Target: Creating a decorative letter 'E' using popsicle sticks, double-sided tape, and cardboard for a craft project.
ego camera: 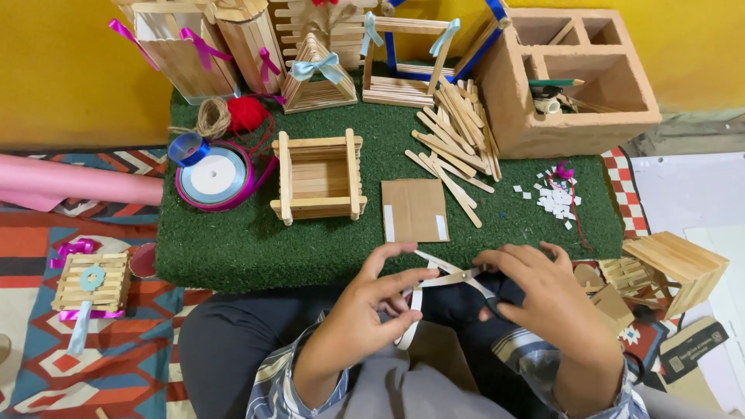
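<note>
Right hand grips the handles of a pair of scissors, fingers curled through the loops; blades stand apart and point left, just off the near edge of the green turf mat. Left hand pinches a narrow white strip between thumb and fingertips; the strip passes between the blades and hangs down toward the lap (its lower end curls out of clear view).

On the mat: brown card rectangle with white tape along two sides, near the front edge and just beyond the hands; open box of craft sticks at the centre; loose pile of craft sticks right of centre; small white paper scraps toward the right edge; ribbon spool near the left edge, with twine and red yarn behind it. At the back right corner, a hollow clay block holding pencils; finished stick pieces with ribbon bows line the back edge.
</note>
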